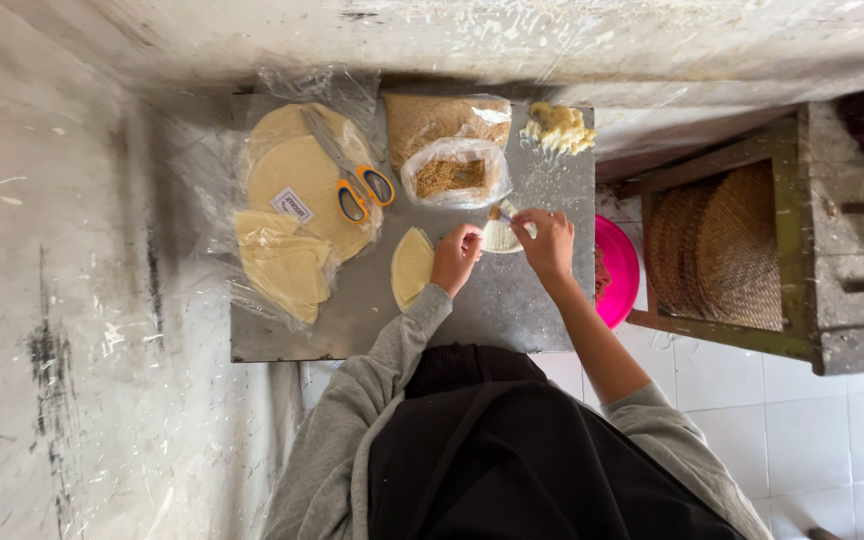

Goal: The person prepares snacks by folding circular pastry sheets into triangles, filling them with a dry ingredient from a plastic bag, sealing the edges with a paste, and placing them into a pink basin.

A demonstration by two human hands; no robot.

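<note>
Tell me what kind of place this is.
Probably a home or small food-prep corner, not a commercial kitchen. Both hands, left and right, fold a wrapper on a low metal table with wrapper stacks and a filling bag, over tiled floor.

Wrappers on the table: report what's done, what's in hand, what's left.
Done: a small pile of folded pieces sits at the table's far edge. In hand: left hand and right hand hold one wrapper piece. Left: a cut half, the round wrapper stack under scissors, and the open filling bag.
</note>
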